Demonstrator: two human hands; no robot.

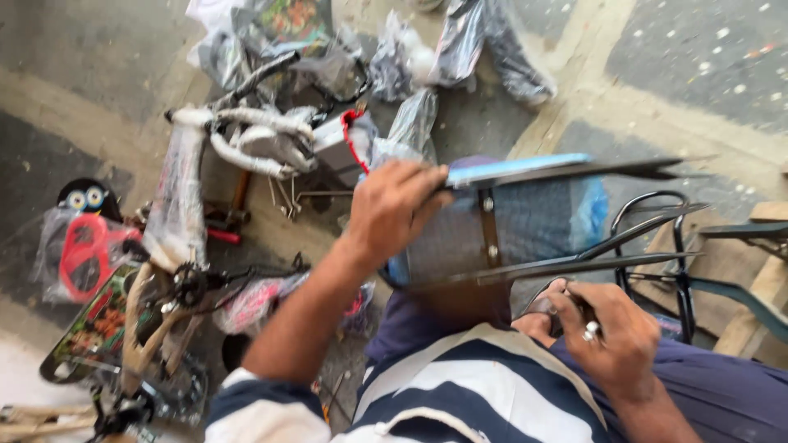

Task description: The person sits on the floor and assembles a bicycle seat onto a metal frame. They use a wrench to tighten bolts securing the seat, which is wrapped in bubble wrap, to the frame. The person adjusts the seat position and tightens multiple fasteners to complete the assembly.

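Observation:
My left hand [396, 205] grips the top edge of a dark metal mesh basket [525, 226] near its left end, by a light blue strip [513, 169]. Thin black metal bars [574, 261] run along the basket's top and bottom edges toward the right. My right hand [611, 332], with a ring on one finger, is closed around a small dark object at the basket's lower edge, above my lap; what it is I cannot tell.
A plastic-wrapped small bicycle frame [176, 213] lies on the concrete floor at left, with a red part [86, 250] in a bag, plastic bags [460, 45] at the back, and a black wire rack [673, 246] and wooden boards [751, 279] at right.

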